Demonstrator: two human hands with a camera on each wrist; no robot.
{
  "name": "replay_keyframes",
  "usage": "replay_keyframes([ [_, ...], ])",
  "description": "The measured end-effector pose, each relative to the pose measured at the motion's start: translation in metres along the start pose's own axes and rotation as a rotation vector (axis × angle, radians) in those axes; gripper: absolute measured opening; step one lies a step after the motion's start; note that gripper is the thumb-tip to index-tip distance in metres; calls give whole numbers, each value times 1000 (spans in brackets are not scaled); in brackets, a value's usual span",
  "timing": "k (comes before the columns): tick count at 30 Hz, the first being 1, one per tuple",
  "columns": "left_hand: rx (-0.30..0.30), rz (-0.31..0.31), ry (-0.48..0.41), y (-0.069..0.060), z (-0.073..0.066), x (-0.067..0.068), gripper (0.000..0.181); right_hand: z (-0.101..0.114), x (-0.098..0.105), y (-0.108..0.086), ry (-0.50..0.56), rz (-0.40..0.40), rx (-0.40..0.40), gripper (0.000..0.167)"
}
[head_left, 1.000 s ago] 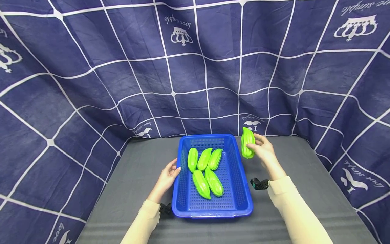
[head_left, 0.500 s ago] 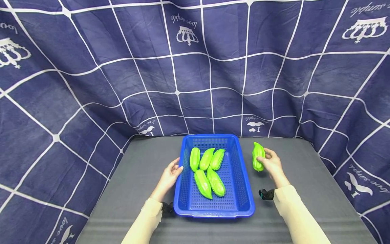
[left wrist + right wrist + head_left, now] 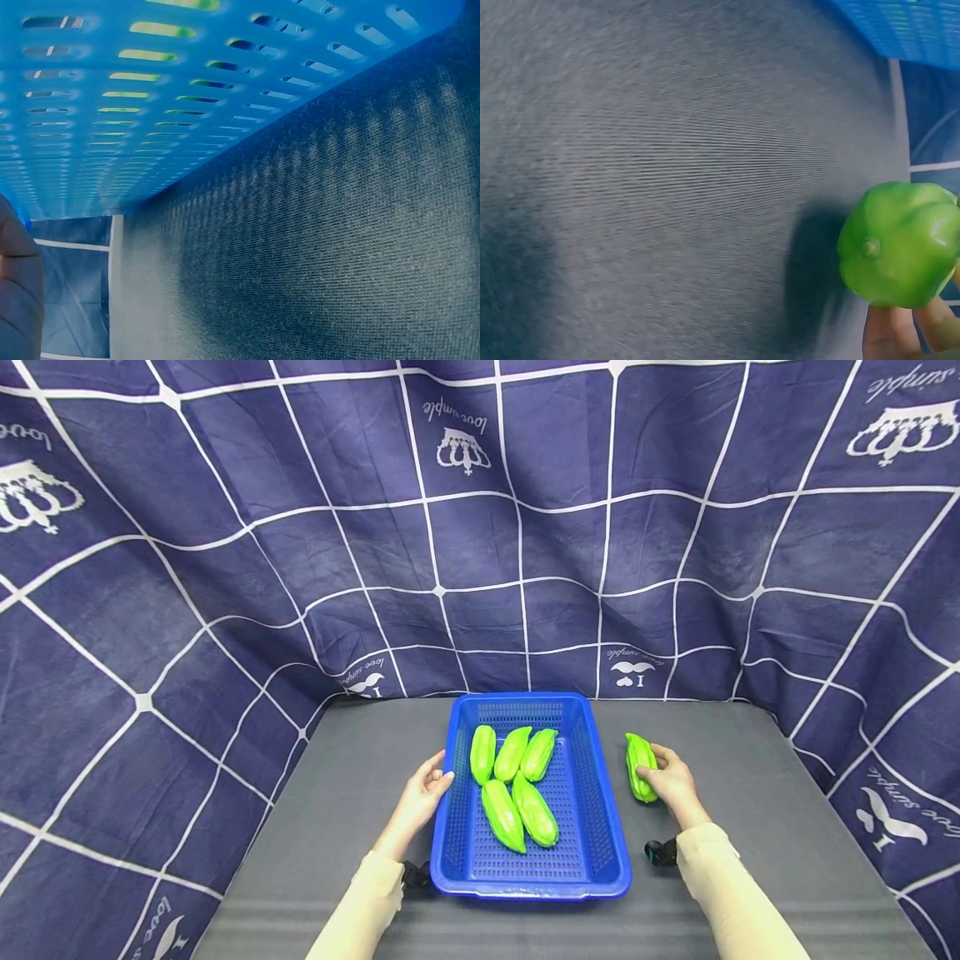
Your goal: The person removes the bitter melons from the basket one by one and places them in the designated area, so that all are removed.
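A blue plastic basket (image 3: pixel 532 890) stands mid-table with several ridged green vegetables (image 3: pixel 536 810) lying in it, each tapering to a pointed tip. At its left rim, my left hand (image 3: pixel 418 792) holds the edge, thumb at the rim and fingers along the outer side. To the right of the basket, my right hand (image 3: pixel 673 783) grips another ridged green vegetable (image 3: pixel 640 767), thumb on the near side. The right wrist view shows this vegetable (image 3: pixel 896 244) end-on, close over the grey cloth beside its shadow; I cannot tell whether it touches. In the left wrist view, the basket's slotted wall (image 3: pixel 150 75) fills the top.
Grey cloth (image 3: pixel 337 760) covers the table. A dark blue curtain (image 3: pixel 555 543) with white lines hangs behind and along both sides. Black wrist cameras (image 3: pixel 661 852) sit under both forearms, the left one close to the basket's near corner.
My right hand has lowered the ridged green vegetable and moved it right, away from the basket. The left hand stays at the rim. The head view has shifted slightly.
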State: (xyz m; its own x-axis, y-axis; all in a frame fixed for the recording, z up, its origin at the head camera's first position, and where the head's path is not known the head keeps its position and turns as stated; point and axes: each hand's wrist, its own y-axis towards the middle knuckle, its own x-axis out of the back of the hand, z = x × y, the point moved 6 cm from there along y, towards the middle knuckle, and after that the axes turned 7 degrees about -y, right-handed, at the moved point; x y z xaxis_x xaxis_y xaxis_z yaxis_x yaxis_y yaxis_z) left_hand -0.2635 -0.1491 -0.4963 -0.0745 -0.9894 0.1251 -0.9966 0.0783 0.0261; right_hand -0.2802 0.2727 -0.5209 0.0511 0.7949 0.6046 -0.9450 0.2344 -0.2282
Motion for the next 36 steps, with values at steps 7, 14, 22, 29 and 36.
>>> replay_keyframes([
  [7, -11, 7, -4, -12, -24, -2, 51, -5, -9, 1, -77, 25, 2, 65],
  [14, -1, -19, -1, 0, 0, -1, 52, -5, -11, 2, -83, 5, 19, 63],
  [22, -8, -33, -28, 6, 17, 1, 54, -10, -15, 3, -77, 47, -12, 69],
  [29, 0, -25, -28, 6, 15, 2, 55, -7, -9, 0, -72, 58, 1, 72],
  [36, -10, -20, -8, 5, 18, 2, 54, -3, -1, -4, -51, 41, -24, 72],
])
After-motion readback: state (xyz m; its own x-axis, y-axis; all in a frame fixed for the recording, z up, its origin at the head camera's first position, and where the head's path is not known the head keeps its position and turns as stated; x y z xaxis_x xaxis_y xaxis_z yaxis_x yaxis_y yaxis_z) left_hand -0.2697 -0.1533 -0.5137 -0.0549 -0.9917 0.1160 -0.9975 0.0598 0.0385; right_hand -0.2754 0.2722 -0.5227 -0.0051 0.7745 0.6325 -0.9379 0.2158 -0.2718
